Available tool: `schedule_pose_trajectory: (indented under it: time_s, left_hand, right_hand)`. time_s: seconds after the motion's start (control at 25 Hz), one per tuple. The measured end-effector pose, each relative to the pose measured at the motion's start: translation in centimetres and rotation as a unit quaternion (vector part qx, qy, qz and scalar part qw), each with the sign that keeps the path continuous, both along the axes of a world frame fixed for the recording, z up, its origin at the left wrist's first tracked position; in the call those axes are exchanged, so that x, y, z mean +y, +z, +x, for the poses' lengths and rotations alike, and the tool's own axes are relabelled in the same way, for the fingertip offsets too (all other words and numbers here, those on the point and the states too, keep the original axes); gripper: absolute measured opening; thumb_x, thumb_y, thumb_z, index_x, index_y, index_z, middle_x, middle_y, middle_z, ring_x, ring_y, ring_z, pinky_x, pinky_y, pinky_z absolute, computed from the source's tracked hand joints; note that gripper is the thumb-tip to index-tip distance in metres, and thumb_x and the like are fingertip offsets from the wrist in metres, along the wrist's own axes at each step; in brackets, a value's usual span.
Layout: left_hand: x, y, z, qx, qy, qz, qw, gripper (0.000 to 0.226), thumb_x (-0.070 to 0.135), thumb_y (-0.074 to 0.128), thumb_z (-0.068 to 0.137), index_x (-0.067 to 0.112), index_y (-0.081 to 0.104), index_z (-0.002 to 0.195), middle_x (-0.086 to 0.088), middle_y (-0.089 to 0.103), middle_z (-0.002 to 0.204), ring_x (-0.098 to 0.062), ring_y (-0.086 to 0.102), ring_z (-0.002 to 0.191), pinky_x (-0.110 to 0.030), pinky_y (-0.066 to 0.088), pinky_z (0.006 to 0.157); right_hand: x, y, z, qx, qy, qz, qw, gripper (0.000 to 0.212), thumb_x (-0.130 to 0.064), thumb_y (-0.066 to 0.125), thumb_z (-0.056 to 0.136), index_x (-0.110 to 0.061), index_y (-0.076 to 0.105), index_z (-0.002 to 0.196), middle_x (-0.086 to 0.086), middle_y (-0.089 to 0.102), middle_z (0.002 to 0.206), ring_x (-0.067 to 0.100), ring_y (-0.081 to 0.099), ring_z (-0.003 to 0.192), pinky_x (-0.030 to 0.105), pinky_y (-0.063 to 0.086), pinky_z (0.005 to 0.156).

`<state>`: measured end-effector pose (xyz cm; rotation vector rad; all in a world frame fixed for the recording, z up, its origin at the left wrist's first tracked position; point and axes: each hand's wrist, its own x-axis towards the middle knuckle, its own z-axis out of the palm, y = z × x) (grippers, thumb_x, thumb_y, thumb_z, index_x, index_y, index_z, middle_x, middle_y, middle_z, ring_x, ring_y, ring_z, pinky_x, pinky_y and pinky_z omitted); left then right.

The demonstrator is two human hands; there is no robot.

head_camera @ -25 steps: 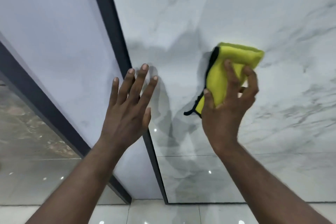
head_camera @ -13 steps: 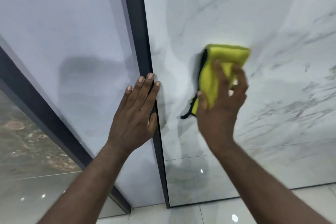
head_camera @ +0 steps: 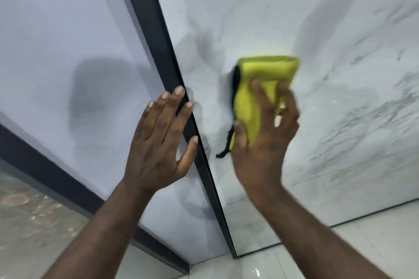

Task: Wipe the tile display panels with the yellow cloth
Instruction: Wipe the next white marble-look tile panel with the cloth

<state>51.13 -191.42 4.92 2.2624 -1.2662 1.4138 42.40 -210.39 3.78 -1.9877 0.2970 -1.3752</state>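
A folded yellow cloth (head_camera: 254, 95) with a black edge is pressed flat against the white marble tile panel (head_camera: 340, 75). My right hand (head_camera: 263, 142) grips the cloth from below, fingers spread over it; hand and cloth are motion-blurred. My left hand (head_camera: 163, 142) lies flat and spread on the dark frame edge (head_camera: 158, 36) that separates the marble panel from the plain pale panel (head_camera: 63, 41) on the left. It holds nothing.
A second dark frame strip (head_camera: 45, 170) runs diagonally at lower left, with a brownish stone-look panel (head_camera: 34, 222) beyond it. Glossy white floor tiles (head_camera: 362, 244) lie below the panels.
The view has swung so the frame edge sits more centrally. My right hand with the cloth has shifted a little left and down on the marble panel. My left hand stays on the frame edge.
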Motion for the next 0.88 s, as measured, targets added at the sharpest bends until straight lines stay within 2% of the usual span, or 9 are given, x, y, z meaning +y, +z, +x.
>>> schedule_pose_trajectory:
  time_s: [0.12,0.2,0.32,0.44,0.52,0.64,0.76,0.8,0.88]
  left_hand:
    - [0.5,-0.1,2.1,-0.027,-0.06,-0.001,0.998,0.062,0.025,0.061,0.105,0.005,0.041,0.16,-0.017,0.038,0.169,-0.034,0.029,0.162,-0.056,0.03,0.129]
    - [0.8,-0.6,3.2,-0.057,-0.079,0.02,0.995,0.061,0.026,0.061,0.103,0.007,0.045,0.159,-0.015,0.039,0.169,-0.031,0.024,0.164,-0.054,0.026,0.131]
    - [0.3,-0.8,4.7,-0.117,-0.114,0.056,0.985,0.062,0.028,0.066,0.098,0.007,0.055,0.155,-0.014,0.046,0.167,-0.029,0.027,0.164,-0.051,0.017,0.135]
    - [-0.4,-0.6,5.5,-0.132,-0.155,0.055,0.978,0.057,0.027,0.058,0.101,0.006,0.056,0.154,-0.015,0.049,0.163,-0.029,0.03,0.163,-0.049,0.012,0.136]
    - [-0.6,-0.6,6.4,-0.139,-0.162,0.057,0.975,0.055,0.029,0.052,0.104,0.006,0.055,0.154,-0.015,0.049,0.164,-0.029,0.029,0.163,-0.048,0.01,0.136]
    - [-1.3,-1.4,7.3,-0.197,-0.11,0.077,0.971,0.067,0.04,0.062,0.099,0.008,0.053,0.158,-0.01,0.047,0.167,-0.027,0.019,0.166,-0.05,0.004,0.135]
    - [-1.5,-2.2,7.7,-0.257,-0.083,0.096,0.958,0.079,0.047,0.068,0.092,0.009,0.051,0.16,-0.007,0.047,0.167,-0.027,0.019,0.166,-0.049,0.001,0.134]
    - [-1.4,-2.3,7.7,-0.268,-0.087,0.102,0.954,0.08,0.048,0.067,0.092,0.009,0.052,0.16,-0.007,0.048,0.167,-0.027,0.021,0.165,-0.048,0.002,0.134]
    - [-1.3,-3.0,7.6,-0.272,-0.11,0.115,0.949,0.076,0.044,0.068,0.091,0.009,0.056,0.157,-0.006,0.051,0.165,-0.027,0.031,0.162,-0.047,0.002,0.134]
  right_hand:
    - [3.6,-5.5,-0.5,0.073,0.049,-0.048,0.995,0.077,-0.008,0.075,0.091,-0.039,0.047,0.156,-0.005,0.02,0.168,0.017,0.026,0.147,0.049,0.042,0.115]
    - [4.1,-7.9,-0.9,0.071,0.031,0.052,0.996,0.082,-0.002,0.078,0.088,-0.042,0.047,0.153,-0.008,0.021,0.164,0.019,0.03,0.149,0.047,0.045,0.114]
    - [3.3,-7.0,0.7,0.015,-0.07,0.22,0.973,0.085,0.006,0.078,0.083,-0.032,0.047,0.153,0.003,0.03,0.16,0.015,0.032,0.15,0.022,0.03,0.121]
    - [5.8,-5.4,2.0,-0.022,-0.099,0.171,0.98,0.077,0.0,0.073,0.091,-0.027,0.044,0.156,0.007,0.028,0.166,0.02,0.027,0.155,0.037,0.029,0.124]
    - [9.0,-8.0,1.9,0.007,-0.07,0.134,0.988,0.075,0.0,0.07,0.095,-0.032,0.042,0.157,0.006,0.025,0.168,0.022,0.025,0.156,0.038,0.028,0.124]
    - [9.4,-12.4,1.4,0.032,-0.084,0.249,0.964,0.081,0.006,0.072,0.09,-0.038,0.042,0.152,0.0,0.029,0.165,0.013,0.026,0.153,0.032,0.03,0.123]
    - [6.6,-11.0,2.4,0.005,-0.131,0.364,0.922,0.084,0.007,0.072,0.087,-0.034,0.042,0.154,-0.004,0.034,0.164,0.008,0.025,0.154,0.025,0.025,0.124]
    - [6.8,-10.0,2.8,-0.005,-0.132,0.341,0.931,0.083,0.006,0.071,0.09,-0.035,0.041,0.155,-0.004,0.031,0.166,0.008,0.023,0.155,0.02,0.023,0.124]
    - [8.9,-9.4,2.8,-0.004,-0.119,0.243,0.963,0.078,0.003,0.068,0.094,-0.033,0.039,0.157,0.0,0.025,0.169,0.015,0.023,0.157,0.027,0.024,0.125]
